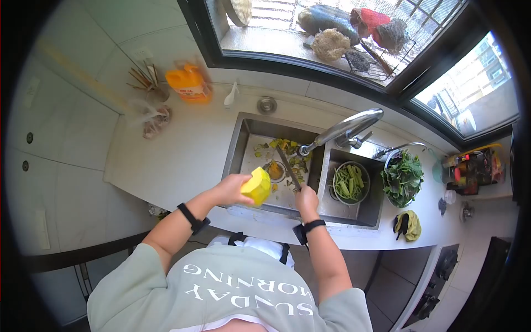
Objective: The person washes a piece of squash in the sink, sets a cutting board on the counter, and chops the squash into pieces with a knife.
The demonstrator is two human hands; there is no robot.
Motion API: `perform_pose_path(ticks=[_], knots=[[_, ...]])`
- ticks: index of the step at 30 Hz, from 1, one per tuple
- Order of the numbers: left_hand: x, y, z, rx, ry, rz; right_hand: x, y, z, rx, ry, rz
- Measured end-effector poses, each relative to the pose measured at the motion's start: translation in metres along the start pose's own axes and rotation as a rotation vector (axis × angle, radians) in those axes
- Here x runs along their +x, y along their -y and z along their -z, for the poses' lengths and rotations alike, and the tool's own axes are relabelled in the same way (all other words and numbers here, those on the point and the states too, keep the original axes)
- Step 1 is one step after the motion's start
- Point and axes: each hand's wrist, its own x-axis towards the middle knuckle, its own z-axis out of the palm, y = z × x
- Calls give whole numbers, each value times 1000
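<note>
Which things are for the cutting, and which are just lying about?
Seems part of it:
yellow chunk, in the left hand
knife, in the right hand
sink, with scraps inside

Seems just lying about:
orange jug
plastic bag
leafy greens
green stalks

The left hand (231, 189) holds a peeled yellow vegetable chunk (256, 187) over the front edge of the sink's larger basin (237, 141), and the right hand (307, 202) grips a knife (288, 167) above green and yellow peelings (287, 145). In the smaller basin (374, 207), a round bowl (354, 202) contains cut green stalks (348, 181).
</note>
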Motion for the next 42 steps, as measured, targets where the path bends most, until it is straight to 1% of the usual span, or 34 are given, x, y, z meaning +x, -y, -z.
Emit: perform_pose_path(ticks=[2,3,4,6,7,9,10,11,12,13,14,15,18,19,20,22,23,24,26,27,28,29,30,31,32,34,35,36,37,38,39,40,41,42], knots=[[32,21,-21,98,-43,184,26,-7,-17,20,15,-37],[49,30,-31,97,-73,285,27,10,2,10,148,-69],[68,39,-41,96,-74,284,37,11,-6,9,146,-70],[103,65,-64,5,-289,542,61,7,-33,72,185,-148],[123,88,-81,3,-287,545,66,14,-30,51,266,-237],[161,127,-108,-352,-440,499,84,9,-49,97,276,-272],[172,117,-107,-354,-440,498,91,5,-57,145,287,-310],[181,106,-108,-388,-498,518,98,1,-65,221,296,-348],[192,99,-109,-423,-554,536,100,0,-69,219,295,-353],[206,105,-119,-427,-549,536,100,-1,-73,250,249,-332],[216,112,-129,-543,-583,480,96,-4,-76,279,207,-311],[223,113,-133,-657,-618,424,98,-9,-86,256,145,-212],[244,114,-148,-540,-559,385,108,-21,-98,375,160,-203],[248,115,-155,-394,-633,352,106,-23,-98,433,169,-200],[250,117,-162,-398,-627,364,108,-24,-97,429,180,-208],[248,99,-150,-107,-521,278,128,-32,-95,971,149,-378],[244,89,-145,-108,-517,219,139,-34,-100,1169,86,-454],[245,87,-145,-111,-523,222,146,-32,-90,1174,154,-435],[248,81,-143,-206,-426,101,154,-17,-76,1823,-5,-648],[248,72,-143,-279,-461,103,157,-16,-75,1823,0,-638],[249,68,-141,-274,-472,101,160,-15,-74,1807,-23,-545],[250,63,-136,-469,-441,117,161,-13,-71,1791,-48,-452],[253,68,-137,-664,-405,130,162,-17,-74,1794,-45,-439],[254,67,-131,-753,-401,159,156,-15,-69,1451,-56,-138],[251,67,-124,-749,-413,143,152,-13,-59,1507,-11,-88],[216,30,-67,-812,-183,371,133,7,-20,1615,91,8],[204,42,-58,-639,-171,274,109,24,20,1532,147,-136],[198,72,-51,-258,-132,150,93,35,50,1446,191,-279],[173,55,-18,-23,-80,268,98,13,48,963,14,-205],[148,44,13,118,-82,283,77,17,91,566,-143,-105],[123,50,33,194,-166,212,96,-21,94,329,-351,89],[94,44,68,124,-161,106,87,-26,132,164,-466,96],[68,43,100,-16,-81,59,81,-29,177,141,-411,22],[36,44,125,-183,-51,105,55,-13,228,-18,-512,47]])
